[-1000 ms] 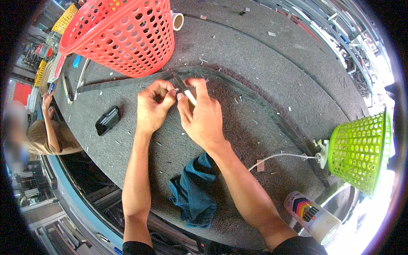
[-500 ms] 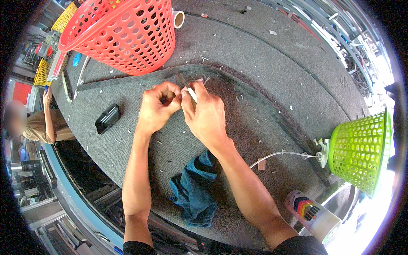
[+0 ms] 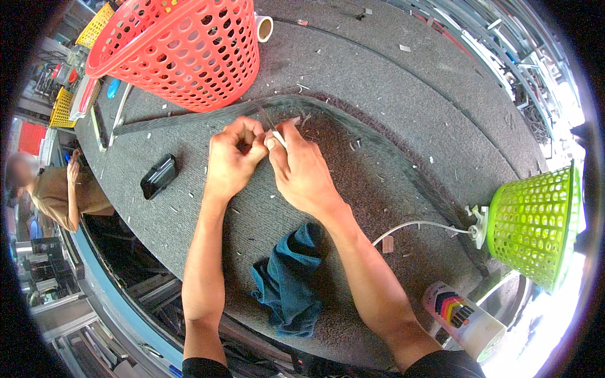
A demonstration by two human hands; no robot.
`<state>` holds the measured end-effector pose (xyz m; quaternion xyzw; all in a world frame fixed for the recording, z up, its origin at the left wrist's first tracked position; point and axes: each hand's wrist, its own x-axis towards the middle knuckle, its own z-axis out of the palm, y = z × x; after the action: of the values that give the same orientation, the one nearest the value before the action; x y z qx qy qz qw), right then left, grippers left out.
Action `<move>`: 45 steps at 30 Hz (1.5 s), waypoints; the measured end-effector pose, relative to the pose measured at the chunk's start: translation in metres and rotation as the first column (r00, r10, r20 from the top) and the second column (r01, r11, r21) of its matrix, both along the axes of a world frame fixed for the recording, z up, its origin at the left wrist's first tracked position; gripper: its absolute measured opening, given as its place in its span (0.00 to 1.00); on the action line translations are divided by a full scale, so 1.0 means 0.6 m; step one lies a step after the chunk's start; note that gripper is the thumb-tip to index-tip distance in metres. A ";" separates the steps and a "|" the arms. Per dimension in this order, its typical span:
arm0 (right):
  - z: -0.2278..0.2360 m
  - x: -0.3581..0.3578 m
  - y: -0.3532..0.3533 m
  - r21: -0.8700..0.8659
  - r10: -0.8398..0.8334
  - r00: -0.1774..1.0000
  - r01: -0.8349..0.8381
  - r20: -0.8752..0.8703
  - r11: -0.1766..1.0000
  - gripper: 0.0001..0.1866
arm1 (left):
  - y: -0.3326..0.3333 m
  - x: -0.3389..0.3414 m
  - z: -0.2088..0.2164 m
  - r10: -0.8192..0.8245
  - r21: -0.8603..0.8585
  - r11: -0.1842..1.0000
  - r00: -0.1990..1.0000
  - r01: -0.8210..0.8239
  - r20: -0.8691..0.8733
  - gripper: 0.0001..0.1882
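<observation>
Both hands meet over the grey carpeted worktop, in front of the red basket. My right hand (image 3: 302,170) is closed round a small white-handled knife (image 3: 278,137); its thin blade slants up and to the left past the fingers. Just left of it, my left hand (image 3: 232,157) is closed in a pinch, fingertips nearly touching the right hand's. Whatever the left fingers hold is too small and hidden to make out. A bit of pale, see-through material (image 3: 293,121) shows by the right hand's knuckles.
A red perforated basket (image 3: 189,63) stands far left, with a tape roll (image 3: 265,29) beside it. Nearer lie a black case (image 3: 160,176) and blue cloth (image 3: 290,277). At right are a green basket (image 3: 532,223) and white spray can (image 3: 463,318). Another person (image 3: 60,189) works at left.
My hands have stayed together with only slight shifts; the right has moved a little left, and the knife has tilted slightly. At left, the other person's raised hand has come lower.
</observation>
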<state>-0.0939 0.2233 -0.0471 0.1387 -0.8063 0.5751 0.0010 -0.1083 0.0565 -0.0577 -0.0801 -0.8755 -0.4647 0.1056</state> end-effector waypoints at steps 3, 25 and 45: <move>0.001 0.008 -0.013 -0.102 0.049 0.999 -0.047 0.022 0.994 0.11 | -0.006 -0.010 0.000 0.072 0.226 0.971 0.997 -0.076 0.029 0.03; -0.002 0.010 -0.020 -0.240 0.040 0.982 0.005 0.185 0.971 0.11 | -0.011 -0.008 0.002 -0.051 0.352 0.936 0.996 0.023 0.070 0.02; 0.001 0.010 -0.027 -0.242 -0.132 0.991 0.123 -0.020 0.962 0.13 | -0.008 -0.018 -0.009 -0.036 0.485 0.873 0.998 0.054 -0.045 0.03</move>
<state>-0.0881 0.2071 -0.0468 0.0957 -0.7378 0.6647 0.0691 -0.1191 0.0515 -0.0632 -0.0795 -0.7265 -0.6707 0.1267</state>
